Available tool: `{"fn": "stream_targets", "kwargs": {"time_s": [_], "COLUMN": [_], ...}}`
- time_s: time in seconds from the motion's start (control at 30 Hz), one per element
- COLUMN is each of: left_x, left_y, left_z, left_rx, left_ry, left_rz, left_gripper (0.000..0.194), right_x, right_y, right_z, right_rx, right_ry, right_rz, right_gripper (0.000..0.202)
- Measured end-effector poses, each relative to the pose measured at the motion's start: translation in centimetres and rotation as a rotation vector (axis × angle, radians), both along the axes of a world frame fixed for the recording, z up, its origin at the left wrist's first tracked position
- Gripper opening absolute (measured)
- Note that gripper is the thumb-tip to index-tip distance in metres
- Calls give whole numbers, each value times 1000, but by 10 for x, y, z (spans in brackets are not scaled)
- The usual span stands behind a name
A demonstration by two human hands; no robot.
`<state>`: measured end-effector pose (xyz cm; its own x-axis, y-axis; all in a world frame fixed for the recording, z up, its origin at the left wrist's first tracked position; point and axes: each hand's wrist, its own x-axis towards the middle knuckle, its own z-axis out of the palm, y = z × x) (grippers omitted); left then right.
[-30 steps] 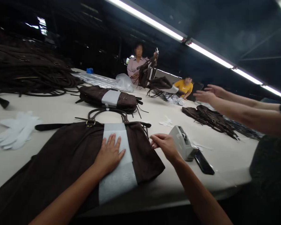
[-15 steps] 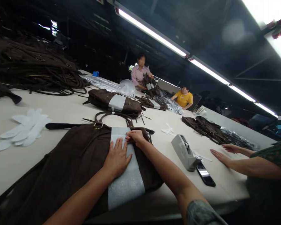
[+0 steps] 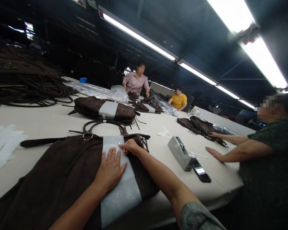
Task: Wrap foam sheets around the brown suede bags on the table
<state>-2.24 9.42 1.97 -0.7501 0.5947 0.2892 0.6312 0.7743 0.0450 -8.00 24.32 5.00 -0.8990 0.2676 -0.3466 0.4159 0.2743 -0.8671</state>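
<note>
A dark brown handbag [image 3: 57,172] lies on the table before me, its looped handles pointing away. Around its body runs a pale wrapping strip [image 3: 122,195]. My left hand [image 3: 110,169] rests flat on this strip with fingers spread. Close by, my right hand [image 3: 131,147] has its fingers bent and drawn together at the strip's upper right edge. A small shiny spot, perhaps clear tape, shows at its fingertips; what they pinch, if anything, is hidden. To the right stands a grey tape dispenser [image 3: 181,155].
A phone [image 3: 201,171] lies beside the dispenser. White strap-shaped pieces [image 3: 4,143] are at left, near a pile of brown bags [image 3: 24,76]. Another wrapped bag [image 3: 105,110] lies beyond mine. At right, a co-worker's hand [image 3: 216,155] rests on the table [image 3: 156,150].
My view has shifted, so the table things appear further left. Both my hands stay on the strip. The co-worker at right has reached one hand to the brown bags there.
</note>
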Motion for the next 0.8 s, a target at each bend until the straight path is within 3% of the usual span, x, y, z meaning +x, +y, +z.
{"fn": "stream_targets", "kwargs": {"time_s": [0.3, 0.4, 0.47, 0.57, 0.67, 0.73, 0.8], "left_x": [0, 0, 0, 0, -2, -4, -8], "left_y": [0, 1, 1, 0, 1, 1, 0], "left_z": [-3, -4, -4, -2, -3, -5, -11], "left_rx": [-2, 22, 28, 13, -21, -34, -21], "left_ry": [-5, 5, 9, 9, 17, 39, 65], "left_rz": [12, 16, 9, 1, 3, -1, -20], "left_gripper": [73, 73, 72, 70, 71, 74, 77], "right_x": [51, 66, 70, 62, 48, 43, 47], "right_y": [12, 11, 8, 2, -2, 0, 10], "right_z": [-6, -4, -4, -7, -6, 1, 17], "right_rx": [137, 427, 633, 715, 716, 721, 723], "right_ry": [-30, 193, 423, 546, 387, 371, 503], "right_rz": [115, 31, 49, 320, 533, 474, 291], "right_gripper": [36, 28, 22, 38, 48, 48, 46]}}
